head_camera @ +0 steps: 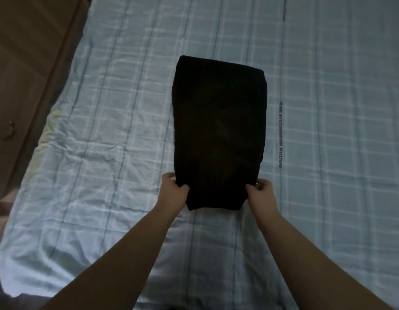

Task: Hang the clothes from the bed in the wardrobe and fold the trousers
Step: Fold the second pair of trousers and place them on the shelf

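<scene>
Trousers [218, 130], black and folded, lie on the bed [104, 130]; left hand [175, 189] and right hand [261, 191] pinch their near corners. Sheet print [280, 135] reads "AFFECTION".

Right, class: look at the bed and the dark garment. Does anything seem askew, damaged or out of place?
Nothing is damaged. The folded black trousers lie slightly askew to the stripes of the checked sheet, which is wrinkled near its left edge. The left hand and right hand grip the near corners.
</scene>
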`<action>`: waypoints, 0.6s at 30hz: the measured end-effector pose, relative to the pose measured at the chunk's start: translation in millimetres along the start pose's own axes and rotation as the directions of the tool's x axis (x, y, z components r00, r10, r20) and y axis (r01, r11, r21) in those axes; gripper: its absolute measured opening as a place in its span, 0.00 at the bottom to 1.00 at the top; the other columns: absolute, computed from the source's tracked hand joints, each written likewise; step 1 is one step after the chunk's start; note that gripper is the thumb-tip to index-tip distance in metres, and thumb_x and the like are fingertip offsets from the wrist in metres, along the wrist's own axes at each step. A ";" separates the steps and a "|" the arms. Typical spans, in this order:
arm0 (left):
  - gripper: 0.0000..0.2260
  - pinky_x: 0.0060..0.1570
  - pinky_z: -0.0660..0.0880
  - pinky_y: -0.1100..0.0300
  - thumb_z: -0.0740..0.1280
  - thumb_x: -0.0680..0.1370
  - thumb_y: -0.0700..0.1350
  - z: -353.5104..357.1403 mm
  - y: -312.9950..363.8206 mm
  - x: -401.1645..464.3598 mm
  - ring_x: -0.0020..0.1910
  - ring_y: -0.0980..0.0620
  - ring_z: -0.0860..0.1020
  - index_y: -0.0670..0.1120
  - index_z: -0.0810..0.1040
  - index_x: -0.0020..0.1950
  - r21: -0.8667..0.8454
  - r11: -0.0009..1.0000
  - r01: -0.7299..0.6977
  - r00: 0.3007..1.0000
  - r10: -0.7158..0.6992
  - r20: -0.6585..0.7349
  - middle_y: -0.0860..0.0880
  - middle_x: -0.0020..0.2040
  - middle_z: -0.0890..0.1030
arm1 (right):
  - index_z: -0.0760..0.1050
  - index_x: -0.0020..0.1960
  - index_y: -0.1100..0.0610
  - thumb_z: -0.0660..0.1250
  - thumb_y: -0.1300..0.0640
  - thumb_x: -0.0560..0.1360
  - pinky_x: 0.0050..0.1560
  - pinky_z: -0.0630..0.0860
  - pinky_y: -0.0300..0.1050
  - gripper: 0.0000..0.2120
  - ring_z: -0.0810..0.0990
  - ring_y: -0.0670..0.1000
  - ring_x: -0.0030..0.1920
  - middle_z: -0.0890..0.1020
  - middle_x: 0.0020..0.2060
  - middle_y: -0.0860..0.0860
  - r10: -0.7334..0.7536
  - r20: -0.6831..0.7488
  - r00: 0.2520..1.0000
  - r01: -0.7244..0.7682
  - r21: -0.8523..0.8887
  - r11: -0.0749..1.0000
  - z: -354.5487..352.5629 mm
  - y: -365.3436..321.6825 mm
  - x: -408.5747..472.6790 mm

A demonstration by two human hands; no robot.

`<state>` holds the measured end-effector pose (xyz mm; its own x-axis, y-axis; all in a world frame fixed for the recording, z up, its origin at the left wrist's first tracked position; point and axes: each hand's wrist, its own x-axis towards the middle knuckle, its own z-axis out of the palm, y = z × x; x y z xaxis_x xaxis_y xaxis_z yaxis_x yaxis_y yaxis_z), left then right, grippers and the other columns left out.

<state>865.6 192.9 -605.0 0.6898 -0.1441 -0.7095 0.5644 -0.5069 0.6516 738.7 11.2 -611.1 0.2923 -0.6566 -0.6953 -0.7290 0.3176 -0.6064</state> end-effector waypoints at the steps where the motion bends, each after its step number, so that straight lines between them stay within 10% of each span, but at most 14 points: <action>1: 0.25 0.57 0.72 0.58 0.66 0.78 0.36 -0.8 7.9 -0.2 0.58 0.53 0.73 0.42 0.64 0.74 0.106 0.988 -0.113 0.989 0.122 -0.078 0.42 0.68 0.72 | 0.65 0.73 0.57 0.66 0.56 0.79 0.64 0.75 0.55 0.24 0.77 0.54 0.61 0.75 0.64 0.53 -0.064 -0.076 0.995 0.064 0.006 0.998 -1.4 -5.6 -0.6; 4: 0.27 0.70 0.66 0.56 0.65 0.76 0.36 4.5 41.7 9.2 0.70 0.51 0.66 0.44 0.66 0.75 0.484 0.696 -0.530 0.768 0.637 -0.075 0.44 0.73 0.68 | 0.62 0.76 0.53 0.64 0.58 0.80 0.75 0.63 0.51 0.26 0.67 0.50 0.72 0.67 0.71 0.48 -0.467 -0.160 0.870 0.449 -0.137 0.883 0.6 -40.7 1.1; 7: 0.28 0.78 0.54 0.46 0.62 0.80 0.47 25.0 80.1 49.2 0.80 0.44 0.54 0.49 0.61 0.80 0.729 0.256 -0.635 0.561 0.802 0.207 0.44 0.80 0.59 | 0.55 0.80 0.48 0.59 0.52 0.82 0.79 0.50 0.52 0.28 0.52 0.51 0.80 0.56 0.80 0.50 -0.756 0.035 0.654 0.655 -0.525 0.543 18.5 -83.8 32.1; 11: 0.29 0.77 0.45 0.38 0.49 0.82 0.61 50.3 95.0 109.9 0.81 0.42 0.41 0.58 0.46 0.82 0.845 0.026 -0.534 0.668 0.625 0.403 0.45 0.83 0.45 | 0.45 0.82 0.45 0.48 0.39 0.83 0.79 0.42 0.61 0.30 0.41 0.56 0.81 0.46 0.82 0.52 -0.663 0.235 0.710 0.540 -0.786 0.300 43.2 -100.9 93.1; 18: 0.31 0.76 0.41 0.35 0.46 0.78 0.70 67.6 48.3 164.0 0.80 0.42 0.36 0.66 0.40 0.79 0.853 0.154 -0.499 0.772 0.527 0.356 0.49 0.82 0.41 | 0.38 0.80 0.42 0.49 0.36 0.80 0.78 0.39 0.62 0.34 0.38 0.55 0.80 0.43 0.82 0.51 -0.558 0.276 0.783 0.496 -0.818 0.292 68.4 -67.0 143.6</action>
<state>975.3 87.3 -708.0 0.6684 -0.6808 -0.2996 -0.6437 -0.7312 0.2258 871.9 -57.6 -696.7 0.8063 -0.5022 -0.3125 -0.5738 -0.7925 -0.2067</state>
